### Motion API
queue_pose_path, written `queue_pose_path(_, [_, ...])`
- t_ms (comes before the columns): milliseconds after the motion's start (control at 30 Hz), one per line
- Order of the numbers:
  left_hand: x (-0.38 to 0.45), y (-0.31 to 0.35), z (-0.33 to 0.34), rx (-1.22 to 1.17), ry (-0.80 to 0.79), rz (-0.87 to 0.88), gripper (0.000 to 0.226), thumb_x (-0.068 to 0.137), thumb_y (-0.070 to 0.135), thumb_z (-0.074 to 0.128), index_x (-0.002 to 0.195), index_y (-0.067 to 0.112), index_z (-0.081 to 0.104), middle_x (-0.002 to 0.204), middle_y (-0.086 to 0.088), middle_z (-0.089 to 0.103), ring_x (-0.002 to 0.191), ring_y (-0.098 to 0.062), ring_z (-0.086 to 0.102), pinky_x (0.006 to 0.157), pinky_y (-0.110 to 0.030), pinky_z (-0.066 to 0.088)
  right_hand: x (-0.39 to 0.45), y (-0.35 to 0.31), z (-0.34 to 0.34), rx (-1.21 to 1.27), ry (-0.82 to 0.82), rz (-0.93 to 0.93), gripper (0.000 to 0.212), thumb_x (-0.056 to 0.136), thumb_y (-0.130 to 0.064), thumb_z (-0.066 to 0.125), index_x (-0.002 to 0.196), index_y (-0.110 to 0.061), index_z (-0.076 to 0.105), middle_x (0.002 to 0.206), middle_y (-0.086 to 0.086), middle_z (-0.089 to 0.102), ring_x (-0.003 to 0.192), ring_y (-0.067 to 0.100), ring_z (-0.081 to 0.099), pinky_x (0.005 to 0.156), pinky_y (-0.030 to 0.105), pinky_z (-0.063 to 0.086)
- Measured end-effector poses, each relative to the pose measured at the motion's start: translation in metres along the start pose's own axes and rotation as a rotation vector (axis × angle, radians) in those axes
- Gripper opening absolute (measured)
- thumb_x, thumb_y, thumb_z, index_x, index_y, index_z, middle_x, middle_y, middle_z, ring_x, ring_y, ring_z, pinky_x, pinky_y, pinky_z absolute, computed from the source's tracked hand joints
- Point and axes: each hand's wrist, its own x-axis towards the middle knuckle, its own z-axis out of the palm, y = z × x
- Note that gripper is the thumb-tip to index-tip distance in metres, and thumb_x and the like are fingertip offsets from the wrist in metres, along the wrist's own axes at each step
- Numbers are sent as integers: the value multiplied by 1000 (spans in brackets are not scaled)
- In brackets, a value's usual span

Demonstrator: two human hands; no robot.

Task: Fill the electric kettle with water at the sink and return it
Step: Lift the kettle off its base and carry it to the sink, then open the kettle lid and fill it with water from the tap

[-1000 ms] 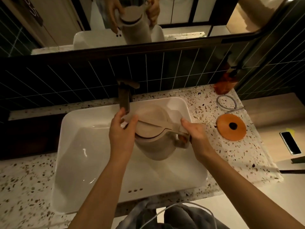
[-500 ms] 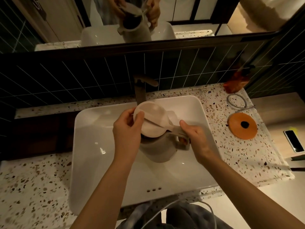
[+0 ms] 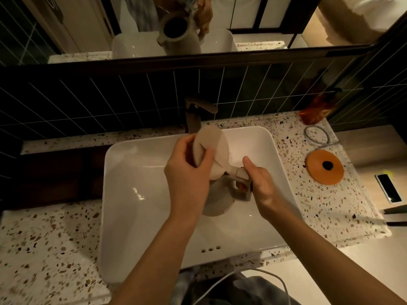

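The right hand (image 3: 259,186) grips the kettle (image 3: 218,199) handle over the sink (image 3: 136,216). The left hand (image 3: 187,172) holds its lid (image 3: 211,148) raised toward twelve o'clock, under the faucet (image 3: 193,115).

The lid (image 3: 212,148), shut a second ago and half raised since, now stands nearly upright, swung up by the left hand (image 3: 189,170) pinching its edge; in the mirror (image 3: 275,23) the kettle (image 3: 217,199) mouth now shows open and dark

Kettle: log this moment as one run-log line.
kettle: in sink | lid: raised by left hand | right hand: on handle | faucet: no water seen
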Motion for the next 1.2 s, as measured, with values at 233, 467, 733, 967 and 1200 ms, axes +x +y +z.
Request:
queue_pose_path(233, [-18,12,23,143,0,215,36,88,23,69,123,18,62,113,8,66,98,3,62,88,-18,53,1,6,-16,30,30,-24,56,99,-41,38,53,-15,56,56,9,54,53,18,49,57,24,44])
queue_pose_path(467, [-19,14,36,158,-17,209,41,87,27,68,127,20,60,117,11,65,107,-8,62,92,-33,55,9,17,-29,77,56,-30,51,95,-43,44,59,-9,55,53,3,50,56,20,46,62,31,39])
queue_pose_path(733, [-8,18,32,-97,-381,20,36,87,45,54,114,23,64,103,13,68,96,1,65,79,-15,53,26,37,-47,133,92,-16,32,83,-35,48,59,-15,57,57,1,55,62,22,48,64,33,39])
queue_pose_path(967, [64,4,35,-320,-229,-569,29,95,6,53,125,7,53,112,-14,66,90,-26,74,71,-30,61,45,44,-57,79,72,-42,38,81,-29,44,47,-18,56,44,-5,52,46,10,45,55,28,36])
queue_pose_path(1200, [141,-16,70,-423,-177,-688,36,96,5,53,130,-5,47,130,-26,52,104,-35,63,92,-39,54,66,53,-68,116,88,-51,43,82,-29,42,43,-13,53,39,-2,49,40,12,43,50,22,39])
